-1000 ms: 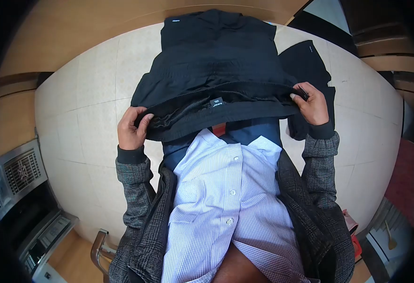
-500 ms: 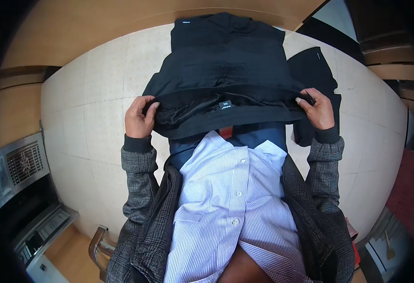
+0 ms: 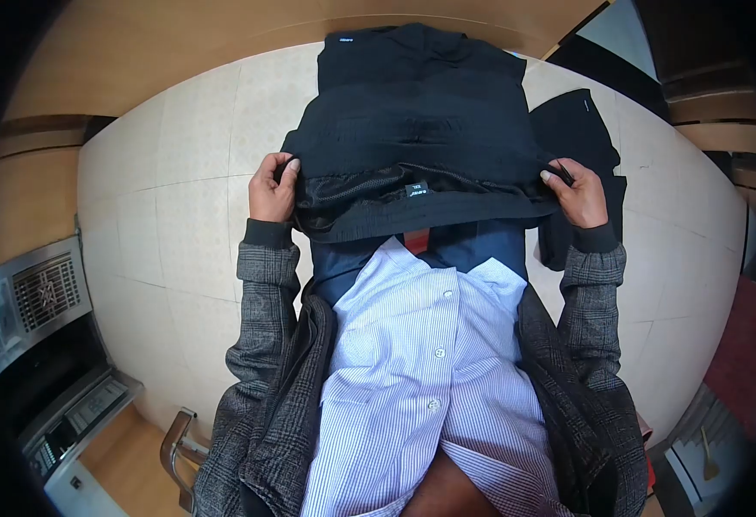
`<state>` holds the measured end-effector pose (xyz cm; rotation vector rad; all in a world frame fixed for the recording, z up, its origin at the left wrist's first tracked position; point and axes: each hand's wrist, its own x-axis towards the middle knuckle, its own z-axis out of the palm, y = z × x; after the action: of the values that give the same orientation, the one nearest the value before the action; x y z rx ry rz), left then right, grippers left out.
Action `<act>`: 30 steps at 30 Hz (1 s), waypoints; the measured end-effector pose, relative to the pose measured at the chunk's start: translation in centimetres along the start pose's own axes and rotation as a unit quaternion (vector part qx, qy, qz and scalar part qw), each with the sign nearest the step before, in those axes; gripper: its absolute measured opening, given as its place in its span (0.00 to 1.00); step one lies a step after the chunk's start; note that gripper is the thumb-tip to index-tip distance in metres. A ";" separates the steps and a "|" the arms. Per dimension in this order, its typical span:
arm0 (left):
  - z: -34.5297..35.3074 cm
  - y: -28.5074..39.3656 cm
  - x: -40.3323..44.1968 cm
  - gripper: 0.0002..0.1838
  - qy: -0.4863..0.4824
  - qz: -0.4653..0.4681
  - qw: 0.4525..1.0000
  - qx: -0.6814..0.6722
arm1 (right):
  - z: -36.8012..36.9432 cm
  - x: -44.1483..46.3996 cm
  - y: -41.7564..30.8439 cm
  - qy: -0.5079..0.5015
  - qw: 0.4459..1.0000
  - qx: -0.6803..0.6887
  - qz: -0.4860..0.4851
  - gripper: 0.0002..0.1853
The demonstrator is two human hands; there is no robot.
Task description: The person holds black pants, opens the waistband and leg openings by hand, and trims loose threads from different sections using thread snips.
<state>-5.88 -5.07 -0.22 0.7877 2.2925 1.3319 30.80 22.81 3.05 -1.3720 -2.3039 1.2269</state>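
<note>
Across the pale, tile-patterned surface (image 3: 171, 207) in the head view, black elastic-waisted bottoms (image 3: 412, 112) lie spread out, their waist end nearest the person. The left hand (image 3: 273, 188) pinches one end of the waistband (image 3: 455, 209) between thumb and fingers; the right hand (image 3: 581, 195) grips the other end the same way. Between them the band is drawn out wide, its opening parted enough to show the dark lining and a small size label (image 3: 416, 189). So the waist is opened out and the body looks mostly smooth, judging by its few creases; the two edges of the band have not been brought together. Whether the legs are tucked underneath, I cannot tell.

Just beside the bottoms, on the right, lies a second black garment (image 3: 572, 129), which neither hand touches. Beyond the far edge of the surface is wood-coloured panelling (image 3: 223, 34). A metal vent grille (image 3: 46, 293) sits at the left, a curved armrest (image 3: 171, 452) at the lower left, and a dark red covering (image 3: 740, 345) at the right.
</note>
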 end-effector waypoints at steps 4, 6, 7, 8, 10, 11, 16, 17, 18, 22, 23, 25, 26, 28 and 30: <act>0.5 -1.1 0.5 0.07 -0.014 -0.026 0.999 -0.035 | 0.9 0.5 1.1 0.004 1.000 0.017 0.013 0.08; 0.3 -1.7 0.7 0.07 -0.023 -0.037 0.997 -0.059 | 1.4 0.6 1.4 0.016 0.999 0.034 0.013 0.08; 0.4 -1.9 0.8 0.07 -0.023 -0.038 0.997 -0.059 | 1.5 0.6 1.4 0.015 0.999 0.034 0.013 0.08; 0.5 -2.2 0.8 0.07 -0.020 -0.037 0.997 -0.068 | 1.6 0.6 1.4 0.016 0.999 0.037 0.015 0.09; 0.7 -2.6 0.8 0.08 -0.012 -0.035 0.995 -0.087 | 1.7 0.6 1.3 0.020 0.999 0.044 0.019 0.09; 0.8 -2.8 0.8 0.08 -0.008 -0.034 0.995 -0.096 | 1.7 0.6 1.3 0.022 0.998 0.047 0.020 0.10; 1.0 -3.5 0.8 0.08 0.000 -0.019 0.995 -0.099 | 2.1 0.7 1.9 0.027 0.998 0.056 0.027 0.10; 1.0 -3.6 0.9 0.08 0.000 -0.020 0.995 -0.099 | 2.2 0.7 2.0 0.027 0.998 0.055 0.027 0.10; 1.0 -3.7 0.9 0.08 0.000 -0.019 0.995 -0.101 | 2.3 0.8 2.2 0.031 0.997 0.060 0.024 0.11; 0.9 -4.0 0.9 0.08 0.003 -0.015 0.994 -0.105 | 2.7 0.8 2.5 0.043 0.996 0.075 0.015 0.14; 0.8 -4.0 0.9 0.09 -0.001 -0.020 0.994 -0.107 | 2.8 0.8 2.6 0.039 0.996 0.073 0.015 0.13; 0.8 -3.9 0.9 0.09 -0.011 -0.028 0.993 -0.111 | 2.7 0.9 2.8 0.032 0.997 0.069 0.015 0.13; 0.8 -3.8 0.9 0.10 -0.016 -0.032 0.993 -0.113 | 2.6 1.0 2.8 0.029 0.997 0.067 0.015 0.13; 0.8 -3.7 0.9 0.10 -0.018 -0.029 0.994 -0.107 | 2.4 0.9 2.6 0.027 0.998 0.062 0.018 0.12; 0.7 -3.4 0.9 0.09 -0.019 -0.025 0.995 -0.094 | 2.2 0.8 2.0 0.017 0.998 0.052 0.024 0.12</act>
<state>-7.13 -5.41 -3.59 0.6821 2.1064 1.4714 30.47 22.69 -0.06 -1.4082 -2.1635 1.3070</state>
